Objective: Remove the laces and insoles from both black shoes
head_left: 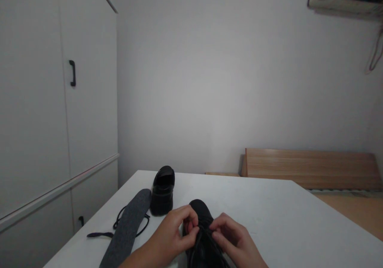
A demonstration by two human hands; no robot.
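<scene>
A black lace-up shoe [201, 209] lies on the white table at the near edge of the view, its toe pointing away from me. Over its left side, my left hand [176, 230] is closed, thumb and index finger pinched at the shoelace [204, 229]. From the right, my right hand [235, 238] pinches at the lacing too, its fingertips close to those of the left. Both palms face inward, and the fingers partly cover the eyelets. The lower part of the shoe runs out of the frame.
Left of my hands, a grey insole [128, 228] rests over a loose black lace [101, 234]. Beyond it stands a second black shoe [162, 196], on the white table [254, 198]. A white cabinet [89, 112] borders the left; a wooden headboard [305, 166] is at the back right.
</scene>
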